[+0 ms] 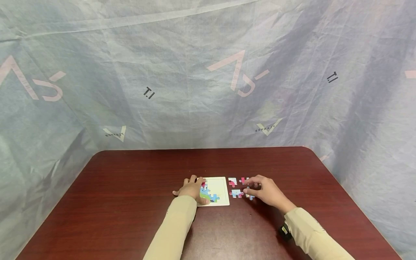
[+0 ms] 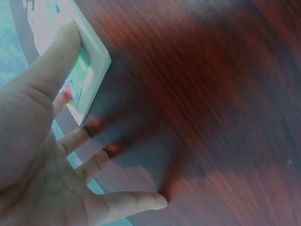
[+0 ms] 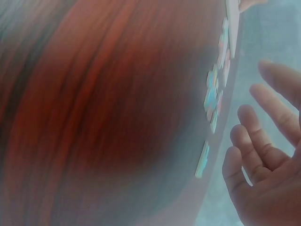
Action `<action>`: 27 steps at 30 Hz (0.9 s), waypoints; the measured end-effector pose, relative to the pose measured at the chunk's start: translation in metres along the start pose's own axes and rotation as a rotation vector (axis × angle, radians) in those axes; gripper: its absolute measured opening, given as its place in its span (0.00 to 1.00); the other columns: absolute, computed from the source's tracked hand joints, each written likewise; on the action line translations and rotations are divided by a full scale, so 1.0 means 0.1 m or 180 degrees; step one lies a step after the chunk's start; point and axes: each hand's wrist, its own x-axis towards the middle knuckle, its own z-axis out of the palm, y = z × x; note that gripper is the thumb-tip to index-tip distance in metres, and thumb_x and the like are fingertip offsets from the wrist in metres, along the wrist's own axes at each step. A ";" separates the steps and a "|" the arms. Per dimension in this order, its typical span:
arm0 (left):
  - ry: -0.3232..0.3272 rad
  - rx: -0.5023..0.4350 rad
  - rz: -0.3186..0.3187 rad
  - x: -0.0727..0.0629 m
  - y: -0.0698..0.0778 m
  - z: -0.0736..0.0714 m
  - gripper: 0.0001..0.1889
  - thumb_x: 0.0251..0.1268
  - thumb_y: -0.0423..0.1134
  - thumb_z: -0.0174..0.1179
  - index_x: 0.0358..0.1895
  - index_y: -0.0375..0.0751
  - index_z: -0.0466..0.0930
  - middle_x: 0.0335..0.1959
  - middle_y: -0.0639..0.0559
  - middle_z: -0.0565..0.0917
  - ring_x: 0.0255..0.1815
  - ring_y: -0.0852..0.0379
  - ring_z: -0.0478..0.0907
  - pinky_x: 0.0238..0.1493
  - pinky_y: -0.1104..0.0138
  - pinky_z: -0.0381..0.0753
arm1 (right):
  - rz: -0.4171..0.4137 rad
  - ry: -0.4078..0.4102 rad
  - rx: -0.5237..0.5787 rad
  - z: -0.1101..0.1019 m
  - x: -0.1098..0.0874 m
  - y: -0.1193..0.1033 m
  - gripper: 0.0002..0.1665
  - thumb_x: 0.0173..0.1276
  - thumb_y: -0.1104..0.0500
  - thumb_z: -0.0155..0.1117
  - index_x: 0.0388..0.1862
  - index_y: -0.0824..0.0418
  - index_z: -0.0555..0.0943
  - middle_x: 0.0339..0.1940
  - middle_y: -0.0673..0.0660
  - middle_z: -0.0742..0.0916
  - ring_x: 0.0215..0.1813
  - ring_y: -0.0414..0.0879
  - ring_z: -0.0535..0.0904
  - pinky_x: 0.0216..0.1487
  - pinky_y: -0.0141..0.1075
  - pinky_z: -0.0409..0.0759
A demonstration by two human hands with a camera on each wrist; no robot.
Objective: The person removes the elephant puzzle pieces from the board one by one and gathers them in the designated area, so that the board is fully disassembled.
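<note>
A white square puzzle tray (image 1: 218, 186) lies on the table, with joined jigsaw pieces (image 1: 204, 196) in blue, green and red along its left and lower part. My left hand (image 1: 189, 189) is spread over the tray's left edge; its thumb rests on the near rim, as the left wrist view shows, while other fingers reach onto the tabletop. Right of the tray lie loose jigsaw pieces, among them a red-and-white one (image 1: 232, 181) and a pale blue one (image 1: 236, 194). Above the rightmost pieces hovers my right hand (image 1: 268, 191), thumb and fingers apart, nothing between them.
The dark red wooden table (image 1: 130, 216) has rounded far corners. Grey printed cloth (image 1: 185, 90) hangs behind it and at both sides. A dark device (image 1: 285, 232) is strapped at the right wrist. In the right wrist view, one piece (image 3: 202, 161) lies apart from the others.
</note>
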 end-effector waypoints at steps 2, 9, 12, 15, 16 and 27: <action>-0.0001 0.0001 -0.0004 0.01 -0.01 0.01 0.42 0.58 0.43 0.77 0.75 0.46 0.66 0.75 0.40 0.61 0.76 0.36 0.56 0.58 0.21 0.59 | 0.0011 -0.0006 0.0065 0.02 0.01 -0.02 0.15 0.64 0.55 0.76 0.48 0.58 0.89 0.39 0.52 0.85 0.40 0.49 0.77 0.39 0.37 0.76; -0.0012 0.0002 -0.0003 0.02 -0.01 0.01 0.42 0.58 0.43 0.77 0.75 0.46 0.65 0.76 0.40 0.60 0.77 0.36 0.55 0.58 0.21 0.59 | 0.0006 -0.0011 0.0173 0.11 0.03 -0.08 0.17 0.62 0.53 0.78 0.48 0.58 0.89 0.42 0.53 0.85 0.39 0.48 0.76 0.37 0.35 0.76; 0.0001 -0.0035 -0.0011 0.02 -0.01 0.02 0.42 0.58 0.43 0.77 0.75 0.46 0.66 0.76 0.40 0.60 0.77 0.35 0.55 0.58 0.21 0.59 | 0.0009 -0.0015 0.0202 0.16 0.05 -0.11 0.16 0.62 0.53 0.78 0.47 0.57 0.89 0.42 0.52 0.86 0.39 0.48 0.75 0.37 0.35 0.77; 0.0013 -0.0063 -0.0016 0.03 -0.03 0.04 0.41 0.58 0.43 0.77 0.74 0.46 0.66 0.76 0.40 0.60 0.77 0.35 0.55 0.58 0.20 0.58 | -0.0038 -0.0018 0.0221 0.20 0.06 -0.13 0.16 0.62 0.54 0.78 0.48 0.57 0.89 0.42 0.52 0.87 0.41 0.50 0.77 0.38 0.36 0.78; 0.0016 -0.0069 -0.0014 0.03 -0.03 0.05 0.41 0.58 0.42 0.77 0.74 0.46 0.66 0.75 0.40 0.60 0.76 0.35 0.55 0.58 0.20 0.58 | -0.0044 -0.0014 0.0233 0.21 0.06 -0.14 0.16 0.62 0.54 0.78 0.47 0.58 0.89 0.42 0.52 0.87 0.41 0.50 0.78 0.39 0.36 0.78; 0.0015 -0.0035 -0.0026 0.06 -0.03 0.06 0.42 0.58 0.43 0.77 0.75 0.47 0.66 0.76 0.40 0.60 0.77 0.36 0.54 0.58 0.20 0.58 | -0.0132 0.0114 0.0347 0.36 0.08 -0.26 0.16 0.60 0.57 0.79 0.46 0.60 0.90 0.39 0.55 0.88 0.39 0.51 0.79 0.38 0.33 0.77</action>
